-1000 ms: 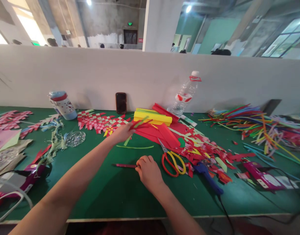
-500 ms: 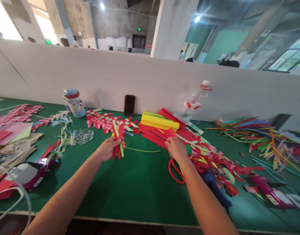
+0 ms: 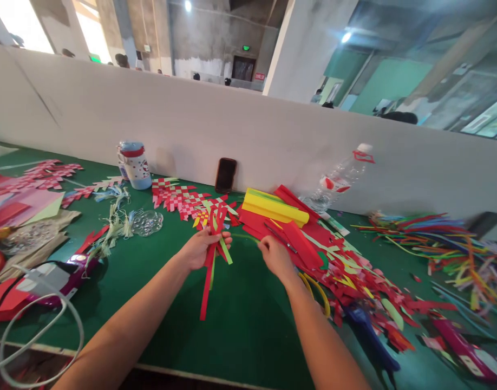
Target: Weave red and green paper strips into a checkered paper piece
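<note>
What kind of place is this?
Probably a craft workshop in a large bare-concrete hall: a green work table strewn with woven red paper strips, a heap of coloured strips, and a blue glue gun.

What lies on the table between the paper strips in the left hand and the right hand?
In the head view, bare green table mat separates the red and green paper strips in the left hand from the right hand; a thin green paper strip curves across its far end.
</note>
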`<state>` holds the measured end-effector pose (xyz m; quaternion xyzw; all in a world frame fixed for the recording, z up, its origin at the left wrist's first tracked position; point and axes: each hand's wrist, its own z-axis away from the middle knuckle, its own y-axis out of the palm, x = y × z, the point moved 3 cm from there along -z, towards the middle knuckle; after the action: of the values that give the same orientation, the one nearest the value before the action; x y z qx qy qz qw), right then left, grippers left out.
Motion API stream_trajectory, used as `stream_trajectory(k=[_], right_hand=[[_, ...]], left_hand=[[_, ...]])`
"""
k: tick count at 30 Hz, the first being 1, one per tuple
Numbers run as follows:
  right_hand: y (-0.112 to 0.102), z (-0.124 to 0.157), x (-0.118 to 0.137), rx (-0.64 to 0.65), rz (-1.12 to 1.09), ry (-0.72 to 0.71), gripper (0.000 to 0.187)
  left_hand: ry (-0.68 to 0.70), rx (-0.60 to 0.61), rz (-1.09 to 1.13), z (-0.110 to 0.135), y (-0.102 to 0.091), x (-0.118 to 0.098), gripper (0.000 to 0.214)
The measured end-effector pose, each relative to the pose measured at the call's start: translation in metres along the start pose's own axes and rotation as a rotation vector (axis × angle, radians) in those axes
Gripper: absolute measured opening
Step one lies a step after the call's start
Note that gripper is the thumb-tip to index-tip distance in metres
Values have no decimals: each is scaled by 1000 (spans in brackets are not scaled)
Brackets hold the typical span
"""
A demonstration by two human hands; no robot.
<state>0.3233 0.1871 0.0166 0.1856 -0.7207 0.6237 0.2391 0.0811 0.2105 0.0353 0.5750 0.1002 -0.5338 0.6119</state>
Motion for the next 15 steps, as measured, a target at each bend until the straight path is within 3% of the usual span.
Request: stream_trajectory(k=[3, 6, 10, 15], right_hand=[[2, -6, -3, -65, -173, 94, 32], [17, -2, 6, -74, -345, 116, 38], [36, 8, 23, -42, -502, 90, 47], [30, 11, 17, -96, -507, 87, 46]], left_hand=[[-18, -26, -49, -9, -9, 13, 34], [-2, -23, -115, -12, -14, 18, 35], [84, -33, -262, -28, -4, 8, 35], [241, -108, -576, -61, 12, -12, 35]])
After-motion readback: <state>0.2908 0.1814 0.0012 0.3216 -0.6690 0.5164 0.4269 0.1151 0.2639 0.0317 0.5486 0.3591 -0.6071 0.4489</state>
